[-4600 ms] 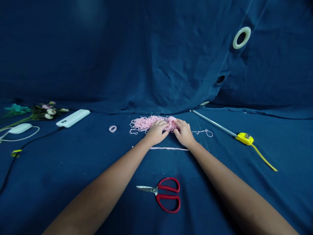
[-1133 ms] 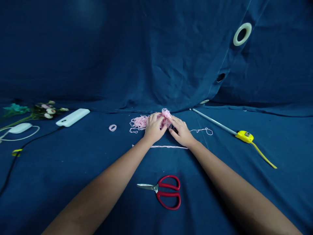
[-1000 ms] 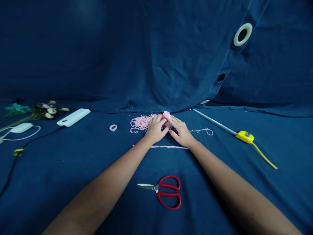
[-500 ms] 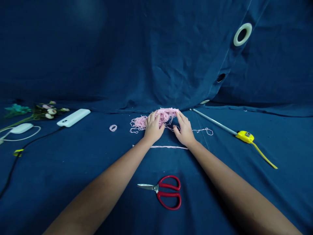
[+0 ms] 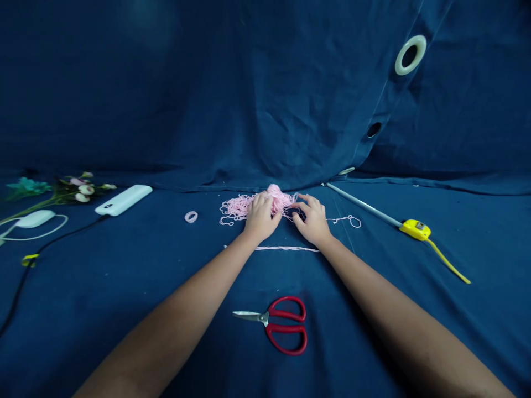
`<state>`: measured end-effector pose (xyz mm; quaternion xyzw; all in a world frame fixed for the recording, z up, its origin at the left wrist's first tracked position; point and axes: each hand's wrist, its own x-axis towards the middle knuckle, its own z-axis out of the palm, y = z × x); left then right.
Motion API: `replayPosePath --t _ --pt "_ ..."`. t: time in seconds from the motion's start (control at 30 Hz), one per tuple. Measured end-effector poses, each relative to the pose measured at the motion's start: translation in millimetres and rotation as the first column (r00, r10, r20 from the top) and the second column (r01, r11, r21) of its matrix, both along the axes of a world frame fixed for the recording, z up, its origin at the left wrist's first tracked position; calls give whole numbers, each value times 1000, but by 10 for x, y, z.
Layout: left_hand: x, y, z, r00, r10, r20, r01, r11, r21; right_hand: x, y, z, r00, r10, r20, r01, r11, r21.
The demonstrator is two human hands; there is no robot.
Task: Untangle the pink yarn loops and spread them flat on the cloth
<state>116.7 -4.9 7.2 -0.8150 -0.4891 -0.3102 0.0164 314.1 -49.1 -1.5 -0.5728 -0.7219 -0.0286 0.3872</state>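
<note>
A tangled heap of pink yarn (image 5: 237, 207) lies at the back of the blue cloth, with a bunched part rising between my hands. My left hand (image 5: 262, 215) is closed over this yarn, its fingertips partly hidden in the strands. At the heap's right end, my right hand (image 5: 312, 218) has its fingers apart and curved, close to some loose strands; whether the fingertips touch them I cannot tell. Nearer to me, a straight bundle of pink strands (image 5: 286, 248) lies crosswise below both hands. One loose yarn end (image 5: 354, 221) curls out to the right of my right hand.
Red-handled scissors (image 5: 286, 326) lie slightly open in front. A small yarn ring (image 5: 191, 216) sits left of the heap. Farther left are a white device (image 5: 124, 200), cables and artificial flowers (image 5: 85, 190). A yellow tape measure (image 5: 415, 229) and a metal rod (image 5: 365, 205) lie right.
The stretched-out yarn at the top of the heap has dropped into a rounder bunch. My right hand's fingers have spread and come off the yarn's right end. My left hand stays nearly in place.
</note>
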Motion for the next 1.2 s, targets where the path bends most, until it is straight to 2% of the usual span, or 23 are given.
replayPosePath --t 0.13,0.23,0.3,0.37,0.43,0.5,0.6,0.7,0.77,0.9,0.97,1.07,1.2 --pt "-3 -28 15 975 -217 -55 215 976 -29 14 18 -26 992 123 41 -122 992 -26" --pt "-5 -26 4 957 -285 -46 283 958 -34 16 37 -47 975 199 103 -191 978 -80" --pt "-5 -14 -4 972 -235 -30 234 972 -30 20 57 -69 980 172 99 -161 981 -111" --pt "-7 2 -3 991 -132 15 132 991 -20 28 77 -91 991 117 63 -108 987 -123" --pt "-15 14 9 995 -29 92 29 1000 -4 38 90 -107 998 61 23 -58 993 -106" --pt "-26 14 26 989 10 149 -13 1000 17 47 96 -113 1000 7 -17 -8 997 -72" --pt "-32 -5 38 992 -75 98 72 997 37 49 91 -106 998 -18 -56 16 999 -47" --pt "-19 -22 20 988 -152 -34 151 988 -29 30 72 -82 999 42 -2 -42 995 -94" --pt "-8 -21 0 989 -126 -80 120 990 -72 11 55 -62 998 46 33 -43 994 -104" --pt "-6 1 -27 999 12 -48 -15 998 -61 -7 35 -39 995 -96 11 97 993 -73" --pt "-13 11 -34 998 43 -35 -44 998 -47 -1 44 -49 989 -148 10 148 984 -95" --pt "-21 14 -36 999 24 -49 -26 999 -37 19 67 -68 989 -141 31 144 981 -130" --pt "-17 -9 -12 999 -24 -27 24 1000 -10 25 44 -29 999 -45 2 46 998 -48"
